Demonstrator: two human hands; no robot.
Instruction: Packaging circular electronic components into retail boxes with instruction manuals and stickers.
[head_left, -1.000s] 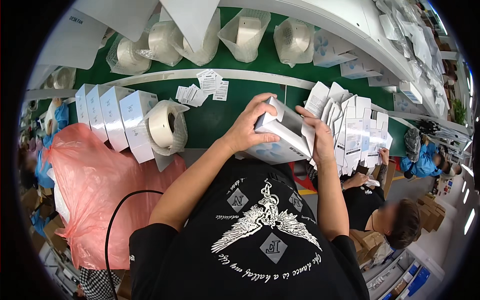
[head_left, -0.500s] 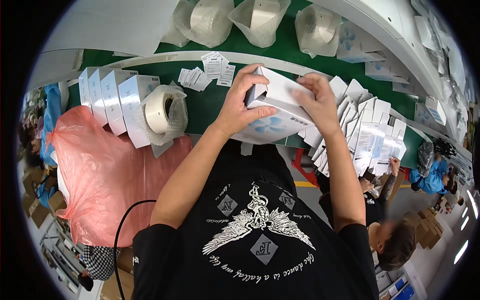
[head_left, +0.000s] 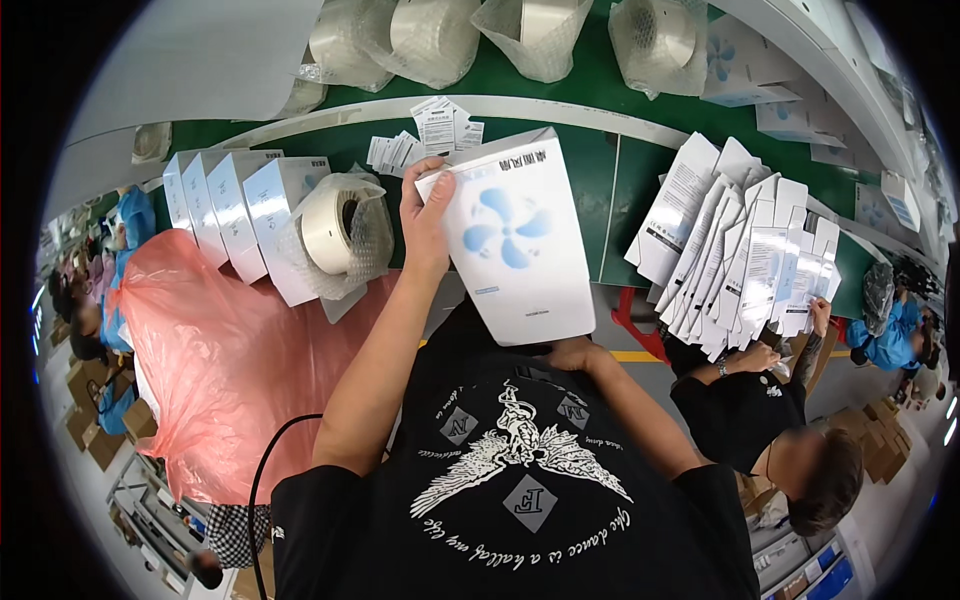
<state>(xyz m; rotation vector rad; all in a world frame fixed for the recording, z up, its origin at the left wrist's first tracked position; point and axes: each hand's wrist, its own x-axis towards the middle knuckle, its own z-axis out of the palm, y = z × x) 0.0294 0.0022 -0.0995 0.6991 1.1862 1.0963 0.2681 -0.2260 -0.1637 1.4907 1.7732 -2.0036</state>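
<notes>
In the head view, our left hand [head_left: 425, 215] grips the formed white box [head_left: 525, 275] at centre; the grip of our right hand [head_left: 577, 354], partly hidden below, we cannot tell. Four upright boxes [head_left: 235, 225] stand formed at left; flat cartons [head_left: 730, 250] at right remain unfolded.

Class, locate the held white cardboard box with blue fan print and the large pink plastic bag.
Held white cardboard box with blue fan print [head_left: 522, 250]: head view, on its printed face.
Large pink plastic bag [head_left: 240, 365]: head view, on its wrinkled side.

left grip [head_left: 427, 220] raised and pinching, right grip [head_left: 574, 353] low, partly hidden
</notes>
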